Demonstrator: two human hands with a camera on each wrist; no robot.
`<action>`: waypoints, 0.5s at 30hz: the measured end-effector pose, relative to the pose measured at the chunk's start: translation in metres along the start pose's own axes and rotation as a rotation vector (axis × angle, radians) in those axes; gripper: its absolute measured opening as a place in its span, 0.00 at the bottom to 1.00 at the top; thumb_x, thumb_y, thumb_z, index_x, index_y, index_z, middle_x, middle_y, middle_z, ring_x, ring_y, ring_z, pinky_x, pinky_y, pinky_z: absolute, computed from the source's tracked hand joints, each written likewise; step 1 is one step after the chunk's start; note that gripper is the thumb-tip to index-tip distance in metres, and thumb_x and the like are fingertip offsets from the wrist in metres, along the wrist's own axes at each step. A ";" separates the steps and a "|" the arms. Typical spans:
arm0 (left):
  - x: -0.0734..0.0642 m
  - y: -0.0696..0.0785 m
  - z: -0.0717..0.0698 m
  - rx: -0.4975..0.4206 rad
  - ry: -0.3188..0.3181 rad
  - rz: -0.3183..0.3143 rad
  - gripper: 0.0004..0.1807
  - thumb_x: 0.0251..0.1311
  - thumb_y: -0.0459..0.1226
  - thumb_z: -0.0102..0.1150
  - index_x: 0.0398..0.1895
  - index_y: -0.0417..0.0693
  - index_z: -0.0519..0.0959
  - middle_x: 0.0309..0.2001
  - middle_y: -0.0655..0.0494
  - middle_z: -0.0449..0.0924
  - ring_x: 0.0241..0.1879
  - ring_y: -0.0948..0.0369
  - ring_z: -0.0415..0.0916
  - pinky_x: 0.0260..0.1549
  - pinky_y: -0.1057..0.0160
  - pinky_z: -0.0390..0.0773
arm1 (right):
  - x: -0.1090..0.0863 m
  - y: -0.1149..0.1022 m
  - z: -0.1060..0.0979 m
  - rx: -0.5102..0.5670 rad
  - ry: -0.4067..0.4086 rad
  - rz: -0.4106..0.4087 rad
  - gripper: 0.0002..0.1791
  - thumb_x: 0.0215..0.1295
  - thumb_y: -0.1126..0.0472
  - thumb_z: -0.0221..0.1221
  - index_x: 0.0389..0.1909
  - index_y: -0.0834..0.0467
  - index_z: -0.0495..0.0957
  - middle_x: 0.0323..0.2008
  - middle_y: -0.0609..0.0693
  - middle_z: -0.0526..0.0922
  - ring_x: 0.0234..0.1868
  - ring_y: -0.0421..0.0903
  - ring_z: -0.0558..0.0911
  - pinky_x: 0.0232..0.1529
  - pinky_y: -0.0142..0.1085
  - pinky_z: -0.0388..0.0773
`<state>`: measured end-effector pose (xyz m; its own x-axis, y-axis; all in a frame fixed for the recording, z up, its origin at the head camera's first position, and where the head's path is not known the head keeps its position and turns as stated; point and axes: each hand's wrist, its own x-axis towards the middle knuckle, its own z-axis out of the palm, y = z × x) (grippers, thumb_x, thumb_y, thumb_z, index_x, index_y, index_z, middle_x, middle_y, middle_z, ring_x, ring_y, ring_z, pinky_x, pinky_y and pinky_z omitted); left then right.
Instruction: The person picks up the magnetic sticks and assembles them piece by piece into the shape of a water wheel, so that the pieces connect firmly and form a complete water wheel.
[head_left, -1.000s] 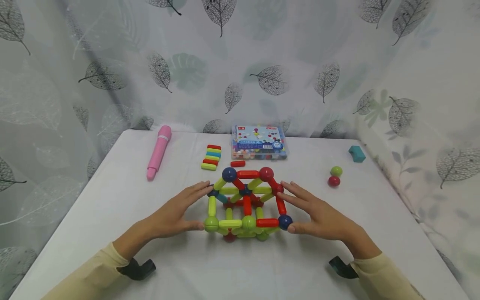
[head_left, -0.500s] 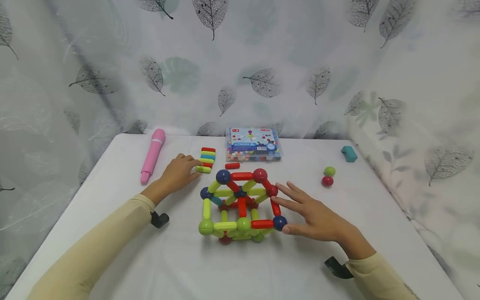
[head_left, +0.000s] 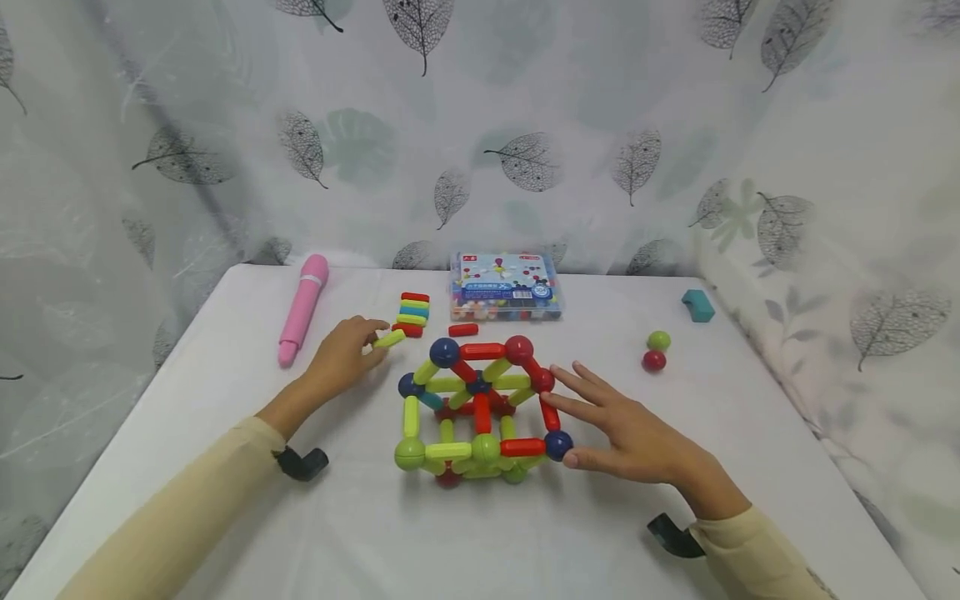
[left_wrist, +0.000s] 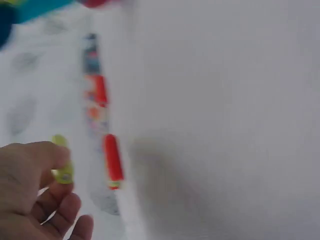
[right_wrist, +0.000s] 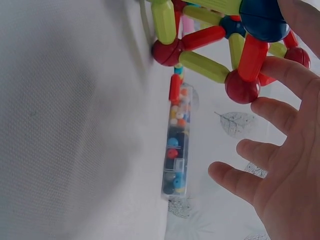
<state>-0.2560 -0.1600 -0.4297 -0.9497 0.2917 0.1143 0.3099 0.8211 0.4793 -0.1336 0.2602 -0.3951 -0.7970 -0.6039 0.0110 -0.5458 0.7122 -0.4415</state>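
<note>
Near the stack of loose rods, my left hand point(head_left: 339, 360) pinches a yellow-green magnetic rod point(head_left: 389, 339) between thumb and fingers. The left wrist view shows the same rod point(left_wrist: 64, 174) held off the table. A frame of magnetic rods and balls point(head_left: 482, 414) in green, red and blue stands mid-table. At its right side my right hand point(head_left: 637, 432) has its fingers spread. In the right wrist view its fingers point(right_wrist: 280, 116) are extended, one touching or close to a red ball point(right_wrist: 242, 87), with the thumb by a blue ball point(right_wrist: 265, 19).
Several red, green and blue rods point(head_left: 413, 311) lie in a row behind the frame, beside a single red rod point(head_left: 462, 330). A clear parts box point(head_left: 506, 287) sits at the back. A pink pen-shaped stick point(head_left: 303, 310), green ball point(head_left: 659, 340), red ball point(head_left: 654, 361) and teal block point(head_left: 698, 306) lie around.
My left hand has left the frame's left side, reached the row of rods and lifted the nearest yellow-green one, drawing it slightly left. My right hand stays at the frame.
</note>
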 end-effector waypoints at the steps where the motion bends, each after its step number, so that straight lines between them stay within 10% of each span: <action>1: -0.012 0.004 -0.006 -0.087 0.024 -0.005 0.21 0.67 0.37 0.65 0.62 0.43 0.78 0.46 0.47 0.80 0.48 0.50 0.76 0.53 0.47 0.80 | 0.000 -0.001 0.000 0.001 0.000 0.001 0.43 0.63 0.34 0.63 0.77 0.40 0.63 0.82 0.46 0.50 0.81 0.61 0.45 0.65 0.71 0.64; 8: -0.081 0.065 -0.027 -0.414 0.065 0.188 0.16 0.62 0.35 0.69 0.52 0.46 0.81 0.46 0.59 0.85 0.50 0.58 0.79 0.54 0.47 0.80 | -0.001 -0.003 -0.001 -0.006 0.003 0.002 0.43 0.63 0.34 0.63 0.77 0.40 0.63 0.82 0.46 0.50 0.81 0.62 0.45 0.66 0.71 0.63; 15: -0.087 0.108 -0.011 -0.438 -0.131 0.357 0.15 0.58 0.36 0.71 0.49 0.50 0.82 0.44 0.66 0.85 0.46 0.64 0.80 0.47 0.57 0.85 | 0.001 -0.003 0.001 -0.018 0.009 -0.005 0.43 0.63 0.33 0.62 0.77 0.39 0.63 0.82 0.46 0.50 0.81 0.61 0.45 0.65 0.71 0.64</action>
<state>-0.1405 -0.1023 -0.3780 -0.7674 0.5946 0.2400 0.5357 0.3890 0.7495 -0.1322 0.2571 -0.3947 -0.7963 -0.6045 0.0212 -0.5545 0.7154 -0.4251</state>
